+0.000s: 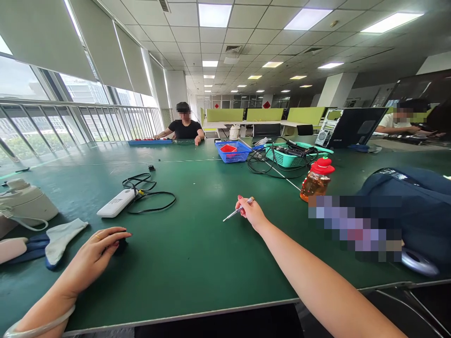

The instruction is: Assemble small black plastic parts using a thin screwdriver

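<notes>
My right hand [251, 212] pinches a slim screwdriver [230, 216] with a pale metal shaft. Its tip points down and to the left, close above the green tabletop [190, 263]. Low on the left, my left hand [97, 253] has its fingers and thumb around a small black object [121, 246]. Most of that object is covered by the fingers, so its kind does not show. Beyond the left hand lies a white power bank [118, 203] with a black cable [155, 206].
A white-and-blue glove [65, 239] and a white jug [23, 202] are at left. To the right stand a red-capped bottle [317, 180] and a dark bag [408, 202]. Blue [232, 155] and green [287, 160] baskets sit farther back. A person [185, 126] sits across the table.
</notes>
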The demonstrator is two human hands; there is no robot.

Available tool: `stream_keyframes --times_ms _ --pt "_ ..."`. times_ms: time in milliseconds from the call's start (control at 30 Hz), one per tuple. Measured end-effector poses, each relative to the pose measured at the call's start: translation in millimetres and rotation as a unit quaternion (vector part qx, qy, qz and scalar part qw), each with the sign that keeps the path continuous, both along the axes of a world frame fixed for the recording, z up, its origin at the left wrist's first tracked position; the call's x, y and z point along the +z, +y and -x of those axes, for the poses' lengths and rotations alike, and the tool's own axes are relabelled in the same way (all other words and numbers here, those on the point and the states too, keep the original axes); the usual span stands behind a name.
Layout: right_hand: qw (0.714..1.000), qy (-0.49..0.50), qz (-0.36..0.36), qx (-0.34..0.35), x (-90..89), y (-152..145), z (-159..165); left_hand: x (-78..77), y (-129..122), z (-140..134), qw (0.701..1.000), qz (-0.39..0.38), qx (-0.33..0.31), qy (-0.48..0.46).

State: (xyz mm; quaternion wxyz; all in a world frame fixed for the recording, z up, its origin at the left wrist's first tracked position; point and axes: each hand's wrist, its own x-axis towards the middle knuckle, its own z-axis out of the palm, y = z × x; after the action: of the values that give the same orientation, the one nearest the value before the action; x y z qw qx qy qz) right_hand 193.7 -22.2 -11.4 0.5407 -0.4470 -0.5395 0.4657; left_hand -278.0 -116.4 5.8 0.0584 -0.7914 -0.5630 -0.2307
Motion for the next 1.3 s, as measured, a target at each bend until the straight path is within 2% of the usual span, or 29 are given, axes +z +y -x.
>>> stream_keyframes --times_ms 233,467,633,867,1300 --pt "1.0 0.006 -0.001 0.0 0.9 -1 1 -8.7 5 5 0.999 0.016 -0.017 0.042" --pt "1.0 -0.001 -0.004 -0.007 -0.1 0 -1 -3.3 4 0 1.0 -0.002 -0.003 0.024" --pt "1.0 -0.002 -0.008 -0.004 0.8 -1 0 -2.4 3 -1 1.0 0.013 0.02 0.018" --pt "1.0 -0.004 -0.006 -0.005 2.4 -2 0 -1.8 3 -2 0.998 0.05 0.022 0.005" --pt "1.0 -0.005 -0.008 -0.004 0.2 -1 1 -0.2 -1 -14 0.999 0.044 0.028 -0.014"
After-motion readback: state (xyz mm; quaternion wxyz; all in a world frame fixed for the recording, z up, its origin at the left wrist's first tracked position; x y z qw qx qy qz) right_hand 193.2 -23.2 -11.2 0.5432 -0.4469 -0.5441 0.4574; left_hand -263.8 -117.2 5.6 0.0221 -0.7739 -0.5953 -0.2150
